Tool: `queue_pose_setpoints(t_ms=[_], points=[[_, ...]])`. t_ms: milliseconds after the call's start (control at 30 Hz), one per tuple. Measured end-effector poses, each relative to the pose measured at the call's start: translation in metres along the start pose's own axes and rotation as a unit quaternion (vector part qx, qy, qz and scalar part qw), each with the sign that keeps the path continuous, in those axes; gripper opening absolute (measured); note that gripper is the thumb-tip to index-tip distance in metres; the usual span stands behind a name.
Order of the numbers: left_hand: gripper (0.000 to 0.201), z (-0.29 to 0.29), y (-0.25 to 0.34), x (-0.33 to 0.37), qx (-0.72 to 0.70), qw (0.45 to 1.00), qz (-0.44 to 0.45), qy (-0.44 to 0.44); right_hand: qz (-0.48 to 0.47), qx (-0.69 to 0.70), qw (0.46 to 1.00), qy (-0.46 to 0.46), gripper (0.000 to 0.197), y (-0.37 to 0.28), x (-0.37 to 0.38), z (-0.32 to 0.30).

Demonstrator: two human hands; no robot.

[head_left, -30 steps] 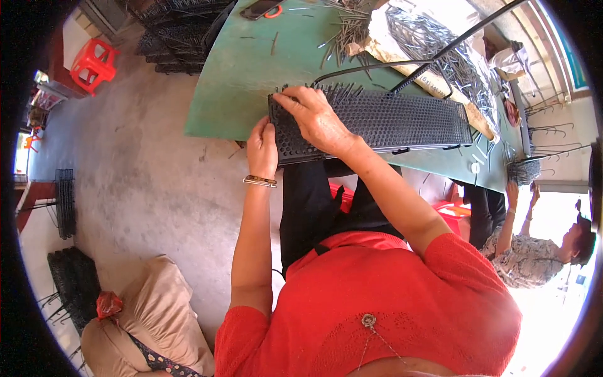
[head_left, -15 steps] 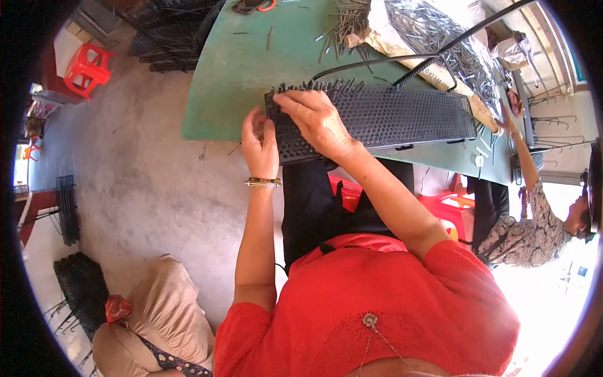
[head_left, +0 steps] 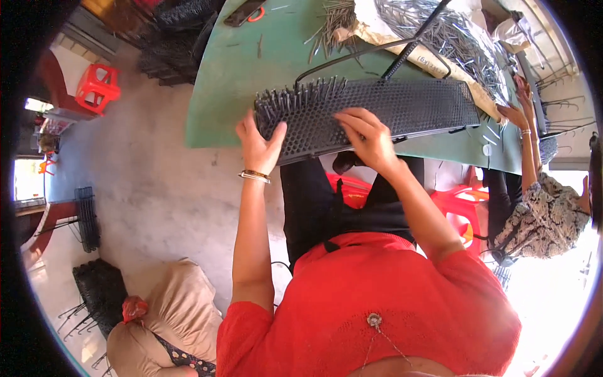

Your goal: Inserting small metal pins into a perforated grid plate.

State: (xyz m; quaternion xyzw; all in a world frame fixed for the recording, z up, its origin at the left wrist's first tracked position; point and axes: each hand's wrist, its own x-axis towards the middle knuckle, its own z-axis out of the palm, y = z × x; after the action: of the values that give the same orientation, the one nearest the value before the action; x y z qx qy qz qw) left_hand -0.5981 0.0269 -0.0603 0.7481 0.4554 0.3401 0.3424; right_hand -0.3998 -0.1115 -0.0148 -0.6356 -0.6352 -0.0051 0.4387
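Note:
A long black panel (head_left: 414, 110) with rows of round holes lies across the near edge of the green table, its front side overhanging my lap. Short dark rods (head_left: 295, 100) stand upright in a thick cluster at its far left. My left hand (head_left: 259, 146) grips the left end, thumb on top and fingers round the edge. Over the middle of the panel, my right hand (head_left: 372, 139) has its thumb and fingers pinched together; whether a rod is between them cannot be made out.
On the green table (head_left: 220, 81), a sack of loose metal rods (head_left: 433, 38) lies open behind the panel. A black bent metal frame (head_left: 402, 56) rises there. Orange-handled scissors (head_left: 256, 15) lie far left. Another person's hand (head_left: 516, 116) is at the right. Red stools (head_left: 461, 201) stand nearby.
My right hand has moved right and nearer, off the rod cluster to the panel's middle. The left hand has closed on the panel's end. The other person's hands have shifted by the sack.

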Motion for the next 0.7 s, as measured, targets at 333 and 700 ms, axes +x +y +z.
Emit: queue_pose_setpoints(t_ms=[333,700], points=[[0.065,0.005,-0.002,0.009,0.06,0.996,0.065,0.009,0.221,-0.293,0.897,0.246,0.021,0.134,-0.106,-0.182],[0.055,-0.051,0.002,0.186,-0.034,0.964,-0.176,-0.195,0.236,0.042,0.947,0.212,0.023,0.137,0.03,-0.196]])
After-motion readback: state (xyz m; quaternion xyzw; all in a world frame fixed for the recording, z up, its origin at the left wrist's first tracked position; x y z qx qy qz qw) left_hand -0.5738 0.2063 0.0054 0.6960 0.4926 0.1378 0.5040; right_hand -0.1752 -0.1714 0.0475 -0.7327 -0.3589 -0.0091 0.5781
